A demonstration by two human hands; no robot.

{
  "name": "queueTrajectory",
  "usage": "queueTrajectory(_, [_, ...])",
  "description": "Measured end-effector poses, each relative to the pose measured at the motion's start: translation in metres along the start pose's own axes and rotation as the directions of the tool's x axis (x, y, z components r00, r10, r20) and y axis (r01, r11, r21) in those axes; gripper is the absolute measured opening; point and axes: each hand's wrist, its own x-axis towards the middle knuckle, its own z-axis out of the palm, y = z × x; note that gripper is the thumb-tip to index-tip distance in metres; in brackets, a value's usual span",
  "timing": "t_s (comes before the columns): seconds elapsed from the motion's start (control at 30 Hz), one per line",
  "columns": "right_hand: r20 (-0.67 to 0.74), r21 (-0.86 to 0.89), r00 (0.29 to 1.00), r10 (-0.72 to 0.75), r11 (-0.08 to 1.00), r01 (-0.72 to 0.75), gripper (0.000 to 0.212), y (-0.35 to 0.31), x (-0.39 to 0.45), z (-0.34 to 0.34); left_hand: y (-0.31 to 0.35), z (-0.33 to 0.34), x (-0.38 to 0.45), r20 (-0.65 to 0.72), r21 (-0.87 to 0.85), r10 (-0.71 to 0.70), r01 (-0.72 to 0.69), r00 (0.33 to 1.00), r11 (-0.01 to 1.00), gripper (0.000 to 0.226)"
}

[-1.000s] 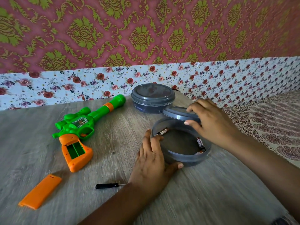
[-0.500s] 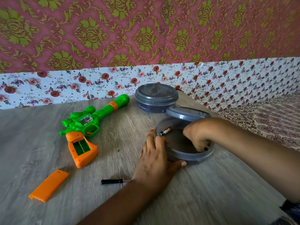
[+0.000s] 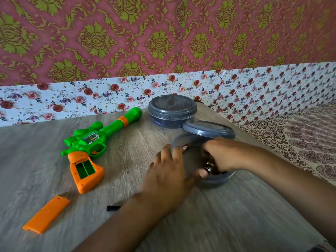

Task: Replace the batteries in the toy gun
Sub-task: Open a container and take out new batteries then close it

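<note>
Both forearms reach in from the near edge of the tabletop toward its far right part. The left hand (image 3: 168,176) lies palm down, fingers spread and fairly straight, fingertips at the near rim of the open grey container (image 3: 221,180), thumb stretched out to the right along its wall. The right hand (image 3: 221,155) dips inside it, wrist bent downward, fingers curled around a battery (image 3: 209,168)

- We identify a home interior: damask-patterned wall covering (image 3: 163,37) above a floral border strip (image 3: 72,100).
- We note a wood-grain table (image 3: 236,224) beside a patterned bedspread (image 3: 305,142).
</note>
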Motion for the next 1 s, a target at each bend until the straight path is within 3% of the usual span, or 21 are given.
queueTrajectory(0.1, [0.023,-0.003,0.999,0.040,0.999,-0.040,0.014,0.002,-0.001,0.001,-0.006,-0.022,0.019,-0.075,0.019,-0.020,0.021,0.997,1.000,0.047])
queueTrajectory(0.2, [0.049,0.021,0.998,0.028,0.999,-0.029,0.016,0.001,0.000,0.000,-0.009,-0.028,0.050,-0.030,0.131,-0.079,0.082,0.996,0.988,0.037])
queueTrajectory(0.37, [0.065,0.038,0.997,-0.036,0.999,0.034,0.015,0.001,-0.003,-0.001,0.006,-0.013,0.089,0.094,0.282,-0.152,0.120,0.984,0.952,0.036])
queueTrajectory(0.5, [0.064,0.080,0.995,-0.075,0.994,0.069,0.024,0.001,-0.003,-0.001,0.016,-0.001,0.104,0.112,0.335,-0.173,0.126,0.979,0.934,0.051])
queueTrajectory(0.63, [0.024,0.136,0.998,-0.051,0.990,0.048,0.017,0.001,-0.004,-0.001,0.019,0.003,0.102,0.092,0.402,-0.153,0.104,0.984,0.910,0.047])
queueTrajectory(0.77, [-0.032,0.141,0.999,-0.031,0.989,0.035,0.019,0.001,-0.005,0.002,0.019,-0.014,0.091,0.006,0.259,-0.100,0.095,0.995,0.961,0.041])
queueTrajectory(0.9, [-0.106,0.204,0.994,-0.039,0.977,0.060,0.019,0.003,-0.005,-0.001,0.004,-0.050,0.064,-0.174,-0.131,-0.055,0.033,0.983,0.991,0.020])
queueTrajectory(1.0, [-0.177,0.277,0.983,-0.039,0.957,0.088,0.018,-0.003,-0.008,-0.015,-0.016,-0.070,0.038,-0.097,-0.207,-0.072,0.051,0.993,0.977,0.017])
